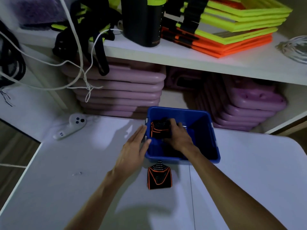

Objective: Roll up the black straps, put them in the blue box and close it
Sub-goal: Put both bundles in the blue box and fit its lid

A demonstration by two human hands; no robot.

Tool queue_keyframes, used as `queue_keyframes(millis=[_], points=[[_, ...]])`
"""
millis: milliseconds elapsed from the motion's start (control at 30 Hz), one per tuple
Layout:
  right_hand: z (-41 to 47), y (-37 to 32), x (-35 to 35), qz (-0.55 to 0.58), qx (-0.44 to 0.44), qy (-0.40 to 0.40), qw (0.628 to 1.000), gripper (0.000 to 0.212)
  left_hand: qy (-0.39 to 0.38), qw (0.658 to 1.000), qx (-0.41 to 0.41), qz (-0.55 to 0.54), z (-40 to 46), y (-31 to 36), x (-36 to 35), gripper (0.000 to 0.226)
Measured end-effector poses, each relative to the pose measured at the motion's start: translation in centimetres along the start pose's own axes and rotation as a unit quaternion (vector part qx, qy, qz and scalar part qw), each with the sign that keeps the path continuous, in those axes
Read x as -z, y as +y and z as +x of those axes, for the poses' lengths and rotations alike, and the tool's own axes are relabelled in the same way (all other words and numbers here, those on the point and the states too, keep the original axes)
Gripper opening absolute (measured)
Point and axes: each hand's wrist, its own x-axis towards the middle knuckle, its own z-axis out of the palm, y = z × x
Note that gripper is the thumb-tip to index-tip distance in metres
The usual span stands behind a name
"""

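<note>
Head view: the blue box [206, 120] stands open on the white table [249, 180], and all positions below are referred to it. Inside it, toward its left wall, the right hand [178, 136] is closed around a rolled black strap [159, 130] with orange trim, pressing it low in the box. The left hand [135, 147] lies flat and unclenched against the outside of the left wall, thumb hooked over the rim, grasping nothing and steadying the box. A second rolled strap [159, 177] sits on the table just beside the near wall, outside the box. No lid is visible.

Assessment: the step in hand is seating the first roll. Recommended: keep it pinched until it bears against the wall or corner so the coil cannot spring loose, keep the box braced, and leave floor space for the second roll
</note>
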Motion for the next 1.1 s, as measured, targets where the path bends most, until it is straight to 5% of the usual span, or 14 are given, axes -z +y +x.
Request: queue_keyframes(millis=[233, 400, 500, 600, 800, 1100], points=[[-11.5, 0.8, 1.0, 0.135, 0.168, 0.235, 0.948, 0.021, 0.115, 0.993, -0.007, 0.024, -7.1, 0.1, -0.8, 0.045], [-16.1, 5.1, -3.6, 0.126, 0.181, 0.106, 0.97, 0.028, -0.029, 0.995, -0.045, 0.087, -11.5, -1.6, -4.2, 0.075], [-15.9, 6.6, -5.7, 0.066, 0.148, -0.007, 0.987, 0.078, -0.101, 0.989, 0.001, 0.111, -11.3, -1.9, -5.8, 0.094], [-15.0, 6.5, -6.8, -0.017, 0.153, -0.044, 0.987, 0.106, -0.083, 0.99, 0.001, 0.114, -10.8, -1.8, -6.8, 0.074], [-15.0, 6.6, -7.8, 0.071, 0.158, -0.024, 0.985, 0.068, -0.074, 0.993, -0.023, 0.092, -11.9, -1.1, -7.2, 0.055], [-15.9, 5.7, -0.5, 0.009, 0.301, 0.083, 0.95, 0.068, 0.033, 0.983, -0.156, 0.095, -10.3, 5.7, -1.0, 0.055]])
